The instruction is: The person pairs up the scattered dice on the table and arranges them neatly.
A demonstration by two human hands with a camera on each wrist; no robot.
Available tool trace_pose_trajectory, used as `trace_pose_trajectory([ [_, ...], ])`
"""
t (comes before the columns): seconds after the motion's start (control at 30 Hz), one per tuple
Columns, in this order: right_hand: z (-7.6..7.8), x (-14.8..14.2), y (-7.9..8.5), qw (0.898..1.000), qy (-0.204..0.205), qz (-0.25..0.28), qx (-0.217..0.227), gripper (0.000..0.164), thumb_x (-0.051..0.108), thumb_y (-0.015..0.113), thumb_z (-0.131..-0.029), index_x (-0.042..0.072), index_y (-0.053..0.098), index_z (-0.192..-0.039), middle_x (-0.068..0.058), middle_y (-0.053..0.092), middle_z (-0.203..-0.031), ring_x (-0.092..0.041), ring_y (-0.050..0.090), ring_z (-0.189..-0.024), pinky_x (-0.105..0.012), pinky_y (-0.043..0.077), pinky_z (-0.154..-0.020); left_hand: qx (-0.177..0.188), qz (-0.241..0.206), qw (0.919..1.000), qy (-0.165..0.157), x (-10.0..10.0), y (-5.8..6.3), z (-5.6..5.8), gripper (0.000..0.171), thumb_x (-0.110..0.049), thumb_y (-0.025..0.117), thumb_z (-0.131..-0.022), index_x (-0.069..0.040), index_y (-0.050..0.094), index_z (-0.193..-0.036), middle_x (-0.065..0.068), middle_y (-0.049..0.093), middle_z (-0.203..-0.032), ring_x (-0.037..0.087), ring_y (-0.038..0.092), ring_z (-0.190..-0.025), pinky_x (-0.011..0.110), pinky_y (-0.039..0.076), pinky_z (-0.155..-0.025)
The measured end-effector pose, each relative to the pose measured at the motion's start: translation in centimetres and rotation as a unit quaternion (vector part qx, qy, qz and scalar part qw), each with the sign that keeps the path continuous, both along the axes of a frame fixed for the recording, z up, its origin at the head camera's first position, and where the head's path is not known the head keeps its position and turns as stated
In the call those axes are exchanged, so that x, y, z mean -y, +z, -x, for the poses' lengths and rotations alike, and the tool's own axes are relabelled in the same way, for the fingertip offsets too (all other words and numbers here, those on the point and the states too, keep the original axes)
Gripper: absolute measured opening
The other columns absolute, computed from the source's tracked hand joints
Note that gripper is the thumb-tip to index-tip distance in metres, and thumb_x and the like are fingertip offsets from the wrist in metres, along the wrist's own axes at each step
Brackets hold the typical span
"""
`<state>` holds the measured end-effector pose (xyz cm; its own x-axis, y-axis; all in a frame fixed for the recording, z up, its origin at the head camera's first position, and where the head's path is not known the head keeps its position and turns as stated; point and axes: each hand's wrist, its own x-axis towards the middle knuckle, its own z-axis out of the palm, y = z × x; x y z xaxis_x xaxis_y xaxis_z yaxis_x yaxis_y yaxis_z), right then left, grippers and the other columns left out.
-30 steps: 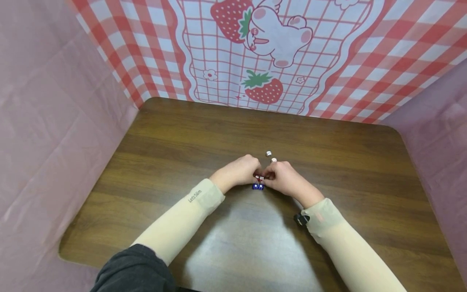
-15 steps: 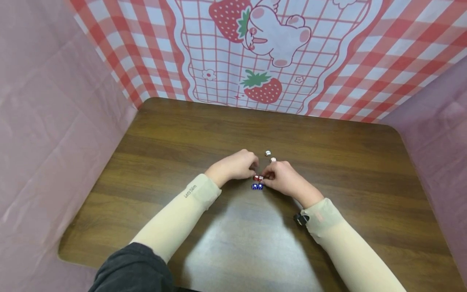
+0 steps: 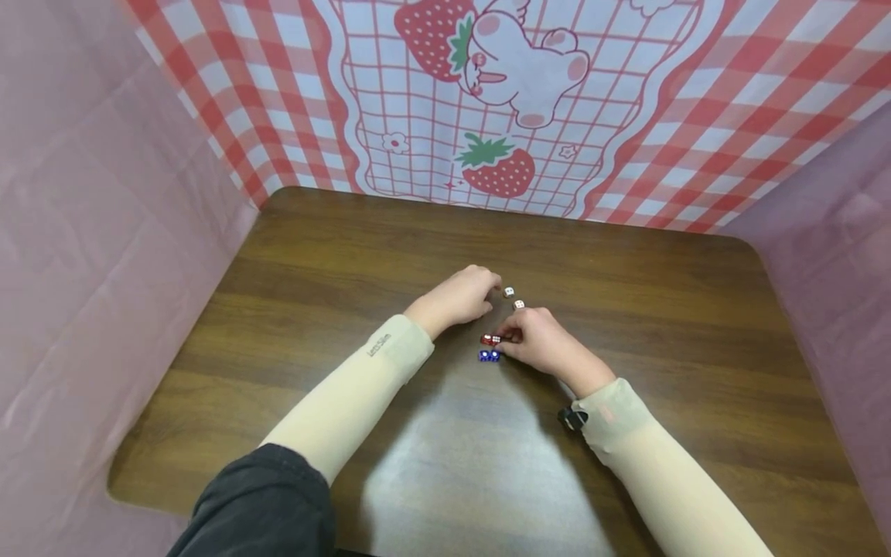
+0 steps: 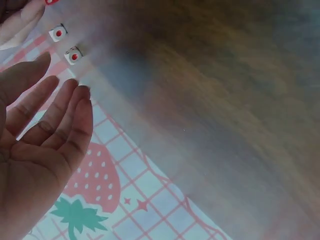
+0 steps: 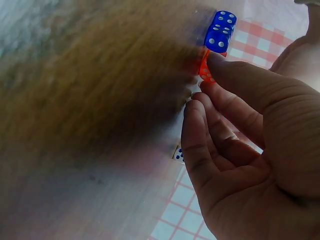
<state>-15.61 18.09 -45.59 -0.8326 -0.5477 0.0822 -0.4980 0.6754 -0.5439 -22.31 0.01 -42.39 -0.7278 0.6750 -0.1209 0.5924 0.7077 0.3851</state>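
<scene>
My left hand (image 3: 455,298) has its fingers loosely bent with nothing between them. Just beyond its fingertips lie two white dice, a farther die (image 3: 509,292) and a nearer die (image 3: 518,305); the left wrist view shows red single pips on these dice (image 4: 74,56). My right hand (image 3: 539,340) pinches the right one of two red dice (image 3: 486,339) between thumb and fingers, and the thumb partly covers this red die (image 5: 206,70) in the right wrist view. Two blue dice (image 3: 489,356) sit side by side, closer to me than the red pair.
All the dice rest on a brown wood-grain table (image 3: 334,255) with rounded corners. A red checked cloth (image 3: 501,93) with strawberries hangs behind it. Pink cloth (image 3: 83,232) closes off the sides.
My left hand has left the red dice and moved away from me, up beside the white dice. My right hand has stayed at the red die.
</scene>
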Motion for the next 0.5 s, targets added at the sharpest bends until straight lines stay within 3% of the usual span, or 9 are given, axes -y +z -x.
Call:
trace_pose_trajectory([
  [0.3, 0.0, -0.1, -0.1, 1.0, 0.002, 0.001, 0.0, 0.009, 0.007, 0.085, -0.08, 0.006, 0.078, -0.086, 0.007, 0.069, -0.074, -0.007, 0.062, -0.067, -0.031, 0.054, -0.063, 0.015, -0.001, 0.9997, 0.017, -1.2, -0.4, 1.9, 0.033, -0.01, 0.072, -0.095, -0.008, 0.069, -0.128, 0.006, 0.066, -0.127, 0.022, 0.058, -0.12, 0.034, 0.045, -0.102],
  [0.5, 0.0, -0.1, -0.2, 1.0, 0.002, 0.002, -0.002, 0.01, 0.008, 0.086, -0.08, 0.006, 0.078, -0.086, 0.007, 0.069, -0.075, -0.008, 0.063, -0.067, -0.031, 0.054, -0.064, 0.014, -0.003, 0.9998, 0.013, -1.6, -0.7, 2.8, 0.027, -0.008, 0.074, -0.093, -0.014, 0.074, -0.119, 0.001, 0.07, -0.119, 0.018, 0.062, -0.112, 0.032, 0.048, -0.096],
])
